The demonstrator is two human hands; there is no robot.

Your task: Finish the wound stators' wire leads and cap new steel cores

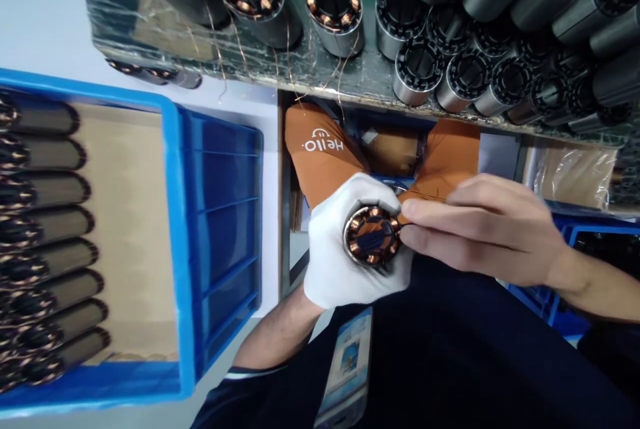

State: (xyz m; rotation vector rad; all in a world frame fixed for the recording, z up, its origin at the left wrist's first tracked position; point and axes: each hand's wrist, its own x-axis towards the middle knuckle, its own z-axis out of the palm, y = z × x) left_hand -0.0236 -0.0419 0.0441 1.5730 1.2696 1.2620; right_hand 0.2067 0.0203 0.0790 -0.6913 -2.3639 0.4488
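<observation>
My left hand [330,249], in a white glove, is wrapped around a motor stator [373,260]. The stator's open end faces up at me, with a ring of copper windings around a dark rim and orange cloth visible through its bore. From the right, my bare right hand [490,232] reaches to the rim. Its thumb and fingers are pressed together there, slightly blurred; whatever lies between the tips is too small or hidden to tell. Three wound stators [334,5] with loose copper wire ends stand on the bench above my hands.
Many unwound stator cores [419,69] crowd the right part of the bench [200,49]. At left, a blue crate [173,235] holds a row of wound stators [55,229] lying on cardboard. A blue bin [565,262] sits at right. A phone-like rectangle [347,369] shows below my left hand.
</observation>
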